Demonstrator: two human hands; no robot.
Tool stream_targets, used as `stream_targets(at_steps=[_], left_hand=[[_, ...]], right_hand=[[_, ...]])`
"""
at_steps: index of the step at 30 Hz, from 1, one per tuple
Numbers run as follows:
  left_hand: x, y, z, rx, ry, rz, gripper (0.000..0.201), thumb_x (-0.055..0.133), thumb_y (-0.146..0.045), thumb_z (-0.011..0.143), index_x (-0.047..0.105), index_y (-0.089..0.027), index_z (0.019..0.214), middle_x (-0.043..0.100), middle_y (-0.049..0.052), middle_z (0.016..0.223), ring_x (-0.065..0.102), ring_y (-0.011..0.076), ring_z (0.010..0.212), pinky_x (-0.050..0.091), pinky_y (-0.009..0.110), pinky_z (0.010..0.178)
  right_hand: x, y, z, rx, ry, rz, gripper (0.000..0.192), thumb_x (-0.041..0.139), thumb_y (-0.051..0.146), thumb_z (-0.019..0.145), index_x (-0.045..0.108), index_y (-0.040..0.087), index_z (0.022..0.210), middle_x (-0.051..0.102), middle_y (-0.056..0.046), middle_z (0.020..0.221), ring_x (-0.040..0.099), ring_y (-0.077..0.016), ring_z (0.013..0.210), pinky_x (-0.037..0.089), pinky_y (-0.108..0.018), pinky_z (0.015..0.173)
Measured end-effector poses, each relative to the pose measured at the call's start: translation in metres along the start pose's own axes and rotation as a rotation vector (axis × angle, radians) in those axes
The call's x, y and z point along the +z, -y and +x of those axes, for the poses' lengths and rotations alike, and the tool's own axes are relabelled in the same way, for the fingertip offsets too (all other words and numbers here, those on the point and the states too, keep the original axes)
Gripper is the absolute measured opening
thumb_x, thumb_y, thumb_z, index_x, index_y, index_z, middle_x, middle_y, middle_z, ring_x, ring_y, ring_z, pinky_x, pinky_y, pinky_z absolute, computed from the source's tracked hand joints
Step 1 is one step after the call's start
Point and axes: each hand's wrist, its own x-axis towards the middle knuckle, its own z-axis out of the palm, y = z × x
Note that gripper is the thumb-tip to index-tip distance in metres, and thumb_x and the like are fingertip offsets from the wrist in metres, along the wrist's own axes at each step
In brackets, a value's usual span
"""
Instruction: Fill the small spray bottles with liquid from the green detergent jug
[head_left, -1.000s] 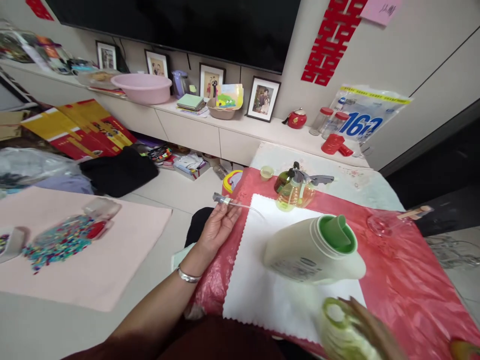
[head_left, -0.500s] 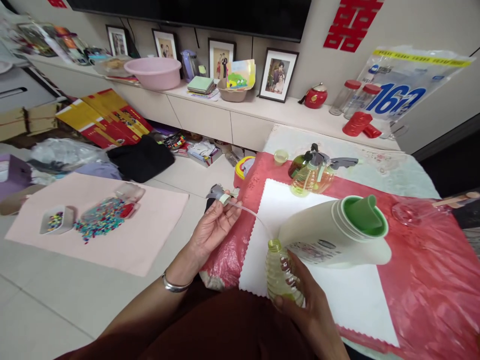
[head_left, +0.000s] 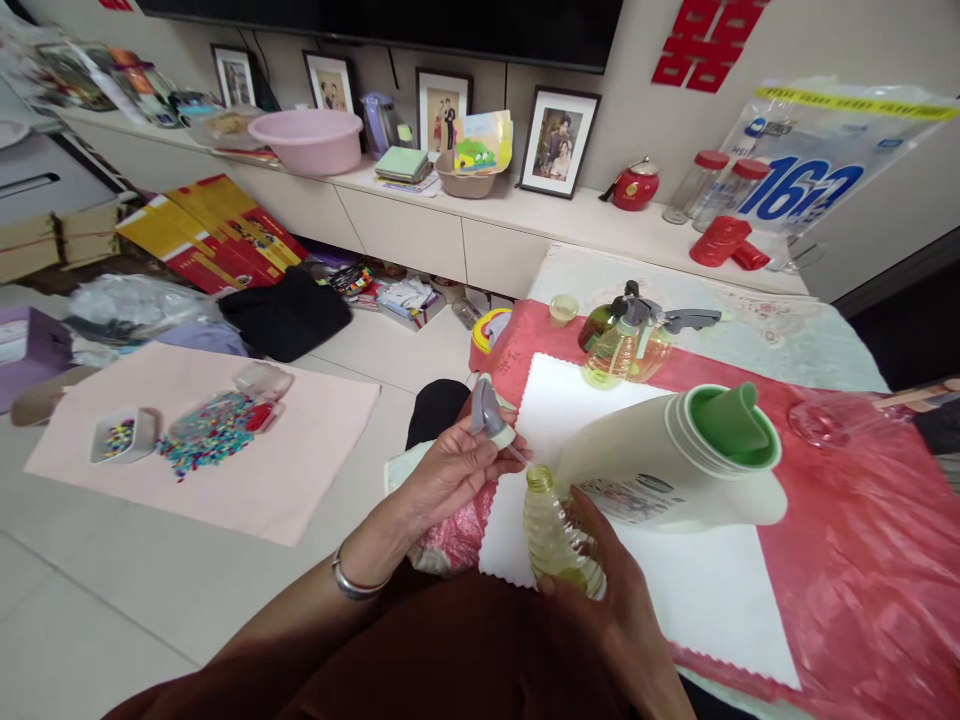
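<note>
My left hand (head_left: 450,475) holds a grey spray nozzle (head_left: 489,415) with a thin clear tube, just above and to the left of the mouth of a small clear bottle (head_left: 556,535) of yellowish liquid. The tube's end sits at the bottle's mouth. My right hand (head_left: 626,620) grips this bottle from below, tilted, over the near edge of a white cloth (head_left: 675,590). A large cream jug with a green spout (head_left: 675,460) lies on its side on the cloth, right behind the bottle.
The cloth lies on a red plastic sheet (head_left: 862,560) on a table. Two spray bottles (head_left: 626,340) and a small cup (head_left: 562,310) stand farther back. On the floor to the left is a pink mat (head_left: 285,480) with coloured beads (head_left: 206,440).
My left hand brought the spray nozzle right and down, from out over the table's left edge to the bottle's mouth. My right hand raised the bottle into view and holds it there.
</note>
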Motion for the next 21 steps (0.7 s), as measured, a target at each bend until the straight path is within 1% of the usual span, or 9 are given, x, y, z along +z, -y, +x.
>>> stream_targets(at_steps=[3,6,10,14,18,21], left_hand=[[0.004,0.007,-0.002,-0.023,0.028,0.027,0.045,0.093,-0.026,0.074,0.075,-0.013,0.113,0.079,0.012,0.107,0.077,0.0272,0.102,0.058,0.035,0.092],[0.003,0.014,-0.003,-0.045,0.048,0.075,0.043,0.092,-0.026,0.075,0.077,-0.011,0.112,0.077,0.015,0.114,0.075,0.0279,0.107,0.054,0.035,0.096],[0.003,0.022,-0.004,-0.058,0.038,0.070,0.044,0.093,-0.029,0.074,0.077,-0.014,0.111,0.078,0.013,0.110,0.073,0.0281,0.107,0.051,0.039,0.100],[0.006,0.024,-0.004,-0.076,0.055,0.074,0.047,0.094,-0.034,0.072,0.077,-0.016,0.113,0.079,0.011,0.106,0.072,0.0284,0.108,0.049,0.041,0.103],[0.007,0.024,-0.004,-0.063,0.073,0.088,0.046,0.093,-0.033,0.073,0.078,-0.015,0.112,0.079,0.011,0.104,0.073,0.0284,0.107,0.049,0.040,0.101],[0.006,0.024,-0.004,-0.057,0.071,0.107,0.044,0.093,-0.033,0.073,0.078,-0.015,0.111,0.079,0.010,0.103,0.073,0.0275,0.106,0.049,0.038,0.100]], right_hand=[[0.001,-0.001,0.003,-0.053,0.004,-0.029,0.090,0.079,0.048,0.079,0.043,0.024,0.157,0.051,-0.009,0.149,0.053,-0.0316,0.134,0.048,-0.045,0.111],[0.002,0.001,0.004,-0.101,-0.001,-0.055,0.087,0.079,0.048,0.081,0.044,0.023,0.157,0.050,-0.010,0.150,0.051,-0.0323,0.136,0.047,-0.047,0.114],[0.002,0.003,0.004,-0.180,-0.004,-0.071,0.081,0.076,0.046,0.087,0.042,0.025,0.158,0.049,-0.010,0.151,0.053,-0.0304,0.134,0.048,-0.044,0.114],[0.001,0.008,0.005,-0.259,-0.020,-0.090,0.076,0.075,0.049,0.088,0.047,0.024,0.154,0.047,-0.010,0.152,0.048,-0.0301,0.140,0.047,-0.040,0.115],[0.001,0.011,0.006,-0.269,-0.014,-0.078,0.075,0.075,0.053,0.089,0.048,0.025,0.153,0.049,-0.009,0.150,0.048,-0.0283,0.139,0.046,-0.038,0.116],[0.003,0.006,0.006,-0.259,-0.017,-0.062,0.075,0.075,0.054,0.089,0.047,0.026,0.154,0.048,-0.008,0.150,0.049,-0.0279,0.137,0.048,-0.037,0.113]])
